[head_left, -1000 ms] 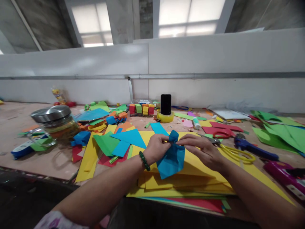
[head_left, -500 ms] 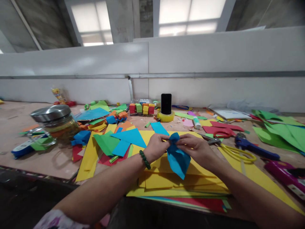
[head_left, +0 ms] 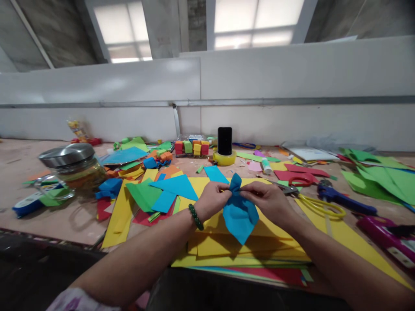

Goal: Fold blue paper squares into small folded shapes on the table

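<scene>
A blue paper piece (head_left: 241,217) is pinched into a narrow neck near its top, with a small rounded tip above and a wide pointed part hanging below. My left hand (head_left: 214,199) grips the neck from the left, thumb and fingers closed on it. From the right, my right hand (head_left: 264,198) pinches the same neck between thumb and fingertips. Both hands are above a stack of yellow sheets (head_left: 223,248). Flat blue paper pieces (head_left: 177,186) lie left of my left hand.
Yellow-handled scissors (head_left: 320,206), blue-handled pliers (head_left: 348,201) and a magenta tool (head_left: 385,237) lie at the right. A glass jar (head_left: 76,170) stands at the left. Behind the hands, a phone (head_left: 225,140) stands on a yellow tape roll (head_left: 224,159).
The hanging part of the blue paper has turned and spread to face the camera more, and its lower point has shifted slightly left. Both hands still pinch the neck.
</scene>
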A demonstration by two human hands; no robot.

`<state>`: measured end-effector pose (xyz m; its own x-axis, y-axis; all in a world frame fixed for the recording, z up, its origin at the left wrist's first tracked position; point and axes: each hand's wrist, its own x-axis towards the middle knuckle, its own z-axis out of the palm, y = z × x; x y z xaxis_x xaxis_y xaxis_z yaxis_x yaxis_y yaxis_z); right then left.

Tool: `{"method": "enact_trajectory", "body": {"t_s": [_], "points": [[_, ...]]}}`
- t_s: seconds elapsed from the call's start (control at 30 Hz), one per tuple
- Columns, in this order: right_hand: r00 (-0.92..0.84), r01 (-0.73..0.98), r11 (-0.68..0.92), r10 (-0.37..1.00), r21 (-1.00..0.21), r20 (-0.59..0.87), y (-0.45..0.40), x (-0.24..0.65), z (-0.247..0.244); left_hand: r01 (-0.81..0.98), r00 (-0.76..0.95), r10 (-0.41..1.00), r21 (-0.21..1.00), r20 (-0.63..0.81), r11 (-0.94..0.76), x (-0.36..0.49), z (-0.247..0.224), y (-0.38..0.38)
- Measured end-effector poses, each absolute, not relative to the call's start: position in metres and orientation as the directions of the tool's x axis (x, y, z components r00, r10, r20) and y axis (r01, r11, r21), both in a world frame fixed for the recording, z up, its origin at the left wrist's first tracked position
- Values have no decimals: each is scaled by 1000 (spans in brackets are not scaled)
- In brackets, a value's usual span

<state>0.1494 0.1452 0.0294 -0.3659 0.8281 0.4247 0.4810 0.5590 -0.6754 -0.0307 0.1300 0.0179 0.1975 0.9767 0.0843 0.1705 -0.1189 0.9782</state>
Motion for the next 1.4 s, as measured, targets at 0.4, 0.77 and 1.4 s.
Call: {"method": "enact_trajectory", "body": {"t_s": [0.4,0.77,1.4], "points": [[-384,589,528,849,-612,362,145,148,22,211,196,972,962,133,-174,-29,10,132],[-579,225,419,783,-879,225,162,174,40,65,136,990,998,-26,17,-30,24,129],[-655,199,257,752,-946,66,165,174,39,94,194,980,993,55,-74,-26,21,125]]}}
